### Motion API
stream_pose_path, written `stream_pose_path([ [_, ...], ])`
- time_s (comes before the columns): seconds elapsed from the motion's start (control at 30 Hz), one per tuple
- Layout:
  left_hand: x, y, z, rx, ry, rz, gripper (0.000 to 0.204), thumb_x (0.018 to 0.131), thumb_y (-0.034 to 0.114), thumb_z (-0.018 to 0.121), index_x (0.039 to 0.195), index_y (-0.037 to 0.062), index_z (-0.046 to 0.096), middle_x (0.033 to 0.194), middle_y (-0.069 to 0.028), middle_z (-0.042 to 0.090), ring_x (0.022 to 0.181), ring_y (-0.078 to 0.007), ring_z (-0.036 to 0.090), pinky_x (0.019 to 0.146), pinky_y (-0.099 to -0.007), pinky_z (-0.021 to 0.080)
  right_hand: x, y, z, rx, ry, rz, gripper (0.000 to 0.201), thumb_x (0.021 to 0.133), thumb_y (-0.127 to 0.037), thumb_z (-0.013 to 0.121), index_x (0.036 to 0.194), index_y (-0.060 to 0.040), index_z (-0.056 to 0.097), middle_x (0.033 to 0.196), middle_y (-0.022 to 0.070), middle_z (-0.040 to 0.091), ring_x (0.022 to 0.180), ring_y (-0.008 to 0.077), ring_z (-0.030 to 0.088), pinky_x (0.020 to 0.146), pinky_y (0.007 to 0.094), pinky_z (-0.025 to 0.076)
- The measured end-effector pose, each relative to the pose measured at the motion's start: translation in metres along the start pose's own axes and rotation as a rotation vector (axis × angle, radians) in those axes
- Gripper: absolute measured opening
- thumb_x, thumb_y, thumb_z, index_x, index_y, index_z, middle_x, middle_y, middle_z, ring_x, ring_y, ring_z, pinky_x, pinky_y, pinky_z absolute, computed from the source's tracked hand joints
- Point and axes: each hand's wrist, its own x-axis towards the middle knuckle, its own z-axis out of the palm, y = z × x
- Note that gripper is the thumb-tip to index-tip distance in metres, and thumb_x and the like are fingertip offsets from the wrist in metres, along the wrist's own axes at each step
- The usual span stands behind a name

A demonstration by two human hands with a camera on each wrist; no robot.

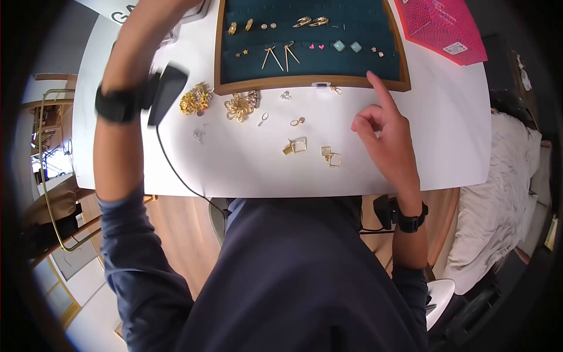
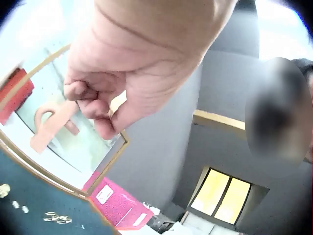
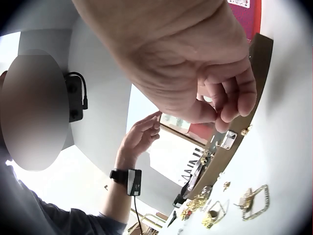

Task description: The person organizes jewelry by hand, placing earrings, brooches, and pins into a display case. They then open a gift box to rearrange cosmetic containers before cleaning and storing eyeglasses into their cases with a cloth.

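Note:
My left hand pinches the wooden-framed glass lid of a jewelry box, which stands raised; the head view cuts this hand off at the top. My right hand is over the box's front right, index finger straight with its tip at the wooden front rim, the other fingers bent with nothing showing in them. Earrings sit in rows on the dark green lining: gold hoops, long gold bars, pale blue diamond-shaped studs, small pink hearts.
Before the box lie gold flower-shaped pieces, square gold earrings and several small pieces. A pink patterned packet is at the back right, a white lettered bag at the back left. A wrist-camera cable crosses the white table's left side.

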Motion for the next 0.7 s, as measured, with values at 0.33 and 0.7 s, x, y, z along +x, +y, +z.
stream_pose_path([
  [0.33,-0.137,-0.103,-0.015,-0.086,0.020,0.005,0.065,0.096,0.009,0.071,0.154,-0.0029,0.042,0.069,-0.0030,0.062,0.062,-0.0060,0.055,0.059,-0.0212,0.044,0.022,-0.035,0.020,0.099,-0.149,-0.015,0.069,0.090,-0.001,0.058,0.155,0.0058,0.035,0.060,0.0056,0.052,0.057,0.0079,0.043,0.060,0.0238,0.041],
  [0.7,-0.191,-0.112,0.007,-0.143,-0.004,-0.262,0.072,0.097,0.012,0.071,0.159,0.0021,0.037,0.067,-0.0010,0.059,0.063,-0.0072,0.053,0.065,-0.0228,0.042,0.018,-0.036,0.017,0.156,-0.074,-0.030,0.078,0.091,0.003,0.049,0.163,0.0000,0.020,0.064,0.0012,0.055,0.058,0.0040,0.046,0.059,0.0206,0.038],
])
